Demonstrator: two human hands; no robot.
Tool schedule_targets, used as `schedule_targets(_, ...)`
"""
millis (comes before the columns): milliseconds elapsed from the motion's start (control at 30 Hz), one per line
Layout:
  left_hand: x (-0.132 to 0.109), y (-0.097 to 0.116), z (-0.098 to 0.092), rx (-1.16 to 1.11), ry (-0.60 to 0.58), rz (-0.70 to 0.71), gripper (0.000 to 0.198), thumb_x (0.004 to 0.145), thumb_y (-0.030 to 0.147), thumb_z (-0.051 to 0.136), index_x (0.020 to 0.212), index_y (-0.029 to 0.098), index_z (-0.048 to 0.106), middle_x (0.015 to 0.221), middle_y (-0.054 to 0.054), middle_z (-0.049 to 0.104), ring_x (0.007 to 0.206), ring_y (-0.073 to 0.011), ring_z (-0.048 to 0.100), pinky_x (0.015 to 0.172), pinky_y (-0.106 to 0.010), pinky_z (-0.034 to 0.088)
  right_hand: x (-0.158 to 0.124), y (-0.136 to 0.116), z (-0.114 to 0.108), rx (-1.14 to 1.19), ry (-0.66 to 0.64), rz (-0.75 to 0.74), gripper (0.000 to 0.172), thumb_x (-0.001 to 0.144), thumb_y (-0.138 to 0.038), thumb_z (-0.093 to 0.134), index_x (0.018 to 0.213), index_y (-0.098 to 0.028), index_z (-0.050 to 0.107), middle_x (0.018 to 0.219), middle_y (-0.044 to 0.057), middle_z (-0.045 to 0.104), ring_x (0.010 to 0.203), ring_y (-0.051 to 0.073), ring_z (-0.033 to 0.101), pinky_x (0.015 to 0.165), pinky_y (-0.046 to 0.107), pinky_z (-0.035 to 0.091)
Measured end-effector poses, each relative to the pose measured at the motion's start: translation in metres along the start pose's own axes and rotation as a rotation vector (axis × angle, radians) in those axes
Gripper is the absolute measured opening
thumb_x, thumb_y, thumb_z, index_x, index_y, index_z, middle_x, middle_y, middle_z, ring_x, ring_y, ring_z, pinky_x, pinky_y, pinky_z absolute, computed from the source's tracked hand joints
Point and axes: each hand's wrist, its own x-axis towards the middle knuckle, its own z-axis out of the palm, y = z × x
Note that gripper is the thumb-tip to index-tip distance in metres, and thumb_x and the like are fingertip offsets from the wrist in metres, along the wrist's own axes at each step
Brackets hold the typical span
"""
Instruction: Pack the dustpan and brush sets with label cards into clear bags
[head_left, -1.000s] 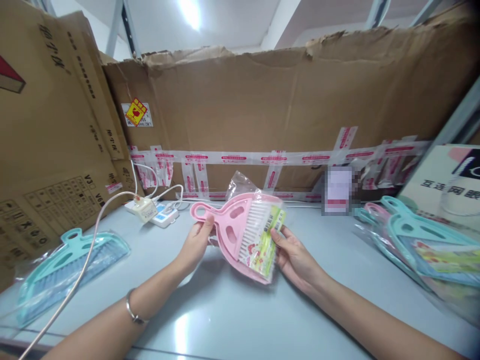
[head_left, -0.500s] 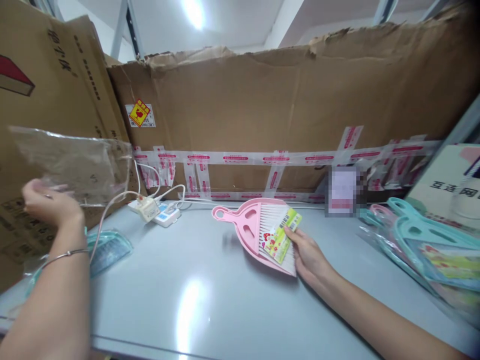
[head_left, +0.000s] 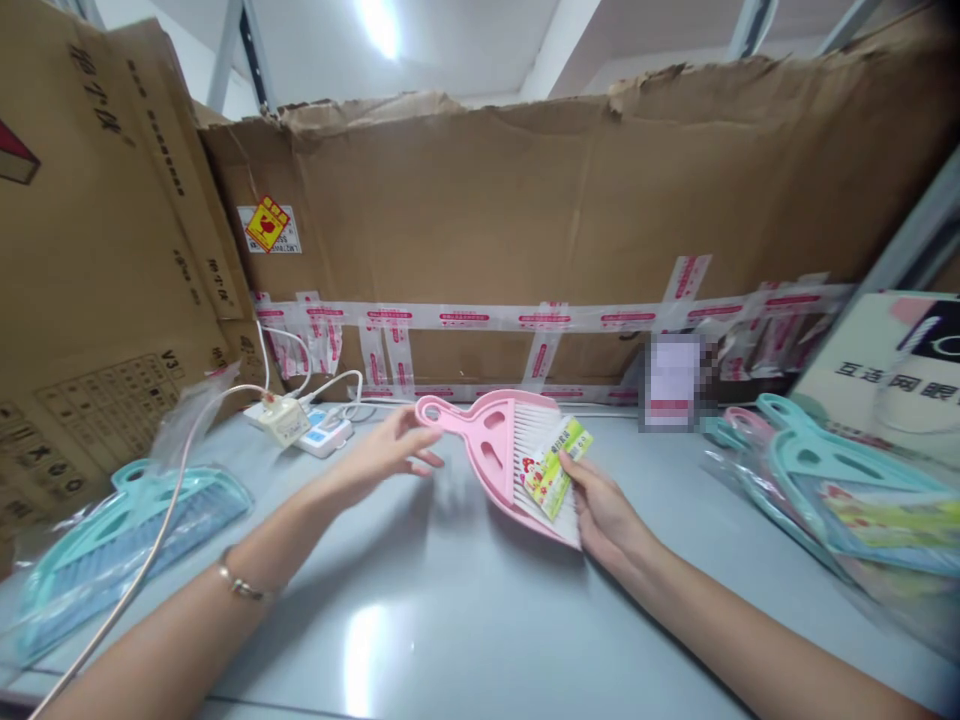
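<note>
A pink dustpan [head_left: 491, 455] with a white-bristled brush [head_left: 534, 430] nested in it is held a little above the table. My right hand [head_left: 611, 510] grips the set at its bristle end, thumb on the green and yellow printed card [head_left: 559, 465]. My left hand [head_left: 394, 447] is beside the looped handle at the other end, with fingers apart and nothing in it. Whether its fingertips touch the handle I cannot tell. A turquoise dustpan and brush set [head_left: 139, 530] in clear plastic lies at the left, beyond my left forearm.
More turquoise and pink dustpan sets [head_left: 847, 470] are piled at the right. A power strip [head_left: 326, 432] with a plugged-in adapter [head_left: 283, 420] sits at the back left, and its cable [head_left: 166, 520] runs forward. Cardboard [head_left: 450, 210] walls the back. A blurred-out upright object [head_left: 671, 380] stands before it.
My left hand has let go of the clear plastic bag, at the left, and moved right to the pink handle. My right hand still holds the dustpan set in about the same place.
</note>
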Motion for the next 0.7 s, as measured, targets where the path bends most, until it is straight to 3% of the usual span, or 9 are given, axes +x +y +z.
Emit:
schedule_targets(67, 0.003, -0.015, 0.019, -0.320, -0.099, -0.031, 0.038, 0.074, 0.037, 0.064, 0.107, 0.019, 0.055, 0.112, -0.010, 0.060, 0.072, -0.0132, 0.062, 0.065, -0.029, 0.052, 0.000, -0.001, 0.001, -0.076, -0.094, 0.057, 0.013, 0.071, -0.017, 0.064, 0.083, -0.016, 0.062, 0.080, 0.008, 0.072, 0.077, 0.023, 0.069, 0.073, 0.037, 0.057)
schedule_targets(133, 0.004, -0.026, 0.023, -0.516, -0.056, 0.027, 0.034, 0.074, 0.033, 0.065, 0.104, 0.021, 0.055, 0.121, -0.009, 0.056, 0.078, -0.0124, 0.061, 0.062, -0.025, 0.050, 0.005, -0.005, -0.002, -0.236, -0.137, 0.054, 0.017, 0.070, -0.018, 0.065, 0.086, -0.014, 0.061, 0.081, 0.010, 0.071, 0.074, 0.023, 0.068, 0.071, 0.036, 0.056)
schedule_targets(200, 0.004, -0.031, 0.017, -0.558, 0.015, 0.113, 0.024, 0.073, 0.031, 0.067, 0.092, 0.019, 0.057, 0.122, -0.008, 0.057, 0.076, -0.0116, 0.060, 0.055, -0.021, 0.047, 0.014, -0.014, -0.008, -0.374, -0.056, -0.029, 0.028, 0.069, -0.021, 0.066, 0.094, -0.015, 0.059, 0.087, 0.010, 0.069, 0.078, 0.022, 0.067, 0.073, 0.036, 0.055)
schedule_targets(333, -0.002, -0.027, 0.003, -0.450, 0.105, 0.243, 0.018, 0.073, 0.028, 0.068, 0.077, 0.016, 0.055, 0.111, -0.008, 0.064, 0.057, -0.0064, 0.054, 0.047, -0.019, 0.044, 0.019, -0.032, -0.005, -0.612, 0.219, -0.576, 0.055, 0.069, -0.030, 0.068, 0.119, -0.025, 0.045, 0.121, 0.006, 0.054, 0.112, 0.020, 0.051, 0.093, 0.036, 0.044)
schedule_targets(367, -0.004, -0.025, 0.003, -0.426, 0.101, 0.274, 0.019, 0.073, 0.027, 0.068, 0.077, 0.016, 0.054, 0.109, -0.008, 0.065, 0.056, -0.0069, 0.054, 0.047, -0.020, 0.044, 0.015, -0.034, 0.003, -0.748, 0.168, -0.754, 0.054, 0.069, -0.032, 0.067, 0.119, -0.026, 0.046, 0.123, 0.007, 0.051, 0.117, 0.020, 0.047, 0.097, 0.036, 0.040)
schedule_targets(433, -0.009, -0.021, 0.005, -0.405, 0.066, 0.332, 0.020, 0.072, 0.028, 0.068, 0.079, 0.016, 0.053, 0.104, -0.009, 0.066, 0.059, -0.0093, 0.057, 0.047, -0.020, 0.046, 0.002, -0.036, 0.024, -1.067, -0.127, -0.968, 0.043, 0.071, -0.035, 0.067, 0.111, -0.024, 0.053, 0.118, 0.008, 0.054, 0.114, 0.023, 0.048, 0.098, 0.041, 0.036)
schedule_targets(533, -0.018, -0.016, 0.005, -0.398, 0.016, 0.401, 0.021, 0.073, 0.028, 0.068, 0.082, 0.018, 0.052, 0.097, -0.006, 0.066, 0.056, -0.0088, 0.056, 0.044, -0.019, 0.045, -0.019, -0.037, 0.056, -1.321, -0.617, -0.878, 0.028, 0.076, -0.033, 0.064, 0.101, -0.023, 0.059, 0.108, 0.007, 0.061, 0.107, 0.024, 0.051, 0.096, 0.045, 0.035)
schedule_targets(633, -0.027, -0.012, -0.002, -0.350, -0.037, 0.428, 0.022, 0.072, 0.026, 0.069, 0.081, 0.019, 0.050, 0.091, -0.005, 0.066, 0.054, -0.0090, 0.056, 0.044, -0.020, 0.047, -0.030, -0.044, 0.071, -1.309, -0.860, -0.782, 0.029, 0.082, -0.027, 0.058, 0.111, -0.025, 0.055, 0.117, 0.006, 0.055, 0.114, 0.020, 0.046, 0.098, 0.041, 0.036)
schedule_targets(700, -0.032, -0.006, -0.008, -0.274, -0.079, 0.435, 0.025, 0.068, 0.023, 0.072, 0.080, 0.019, 0.051, 0.094, -0.006, 0.066, 0.059, -0.0124, 0.060, 0.047, -0.022, 0.049, -0.033, -0.047, 0.074, -1.306, -0.913, -0.733, 0.034, 0.079, -0.027, 0.061, 0.113, -0.026, 0.056, 0.118, 0.006, 0.050, 0.115, 0.019, 0.044, 0.099, 0.039, 0.036)
